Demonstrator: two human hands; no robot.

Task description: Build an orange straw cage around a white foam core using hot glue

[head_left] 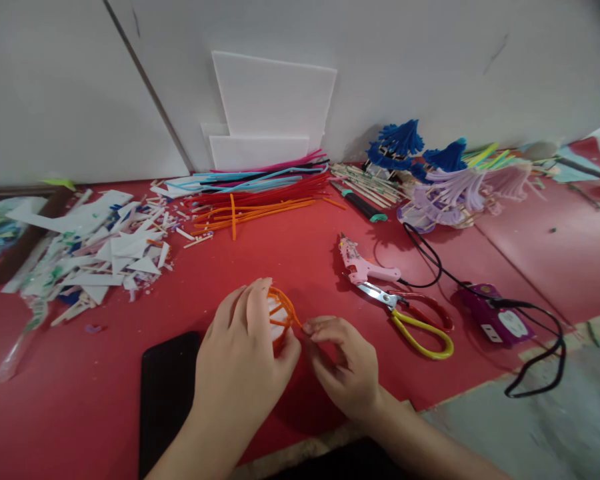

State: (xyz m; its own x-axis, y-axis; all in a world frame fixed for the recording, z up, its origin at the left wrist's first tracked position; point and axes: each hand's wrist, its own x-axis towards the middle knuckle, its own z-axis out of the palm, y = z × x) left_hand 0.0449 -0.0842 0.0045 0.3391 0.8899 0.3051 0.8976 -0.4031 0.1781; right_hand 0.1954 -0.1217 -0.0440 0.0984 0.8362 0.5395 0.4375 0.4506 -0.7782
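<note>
Near the front edge of the red table, my left hand (245, 340) is wrapped round a small round piece (280, 313) with orange strips over a white inside. Its left side is hidden behind my fingers. On the right, my right hand (345, 363) pinches the loose end of an orange strip (298, 323) that runs out from the round piece. The thumb and forefinger meet at that end.
A pink glue gun (367, 267) and scissors (423, 333) lie right of my hands, with a purple power box (497, 317) beyond. A black tablet-like slab (167, 393) is at left. Pipe cleaners (265, 193), paper scraps (125, 253) and blue-roofed models (400, 143) lie behind.
</note>
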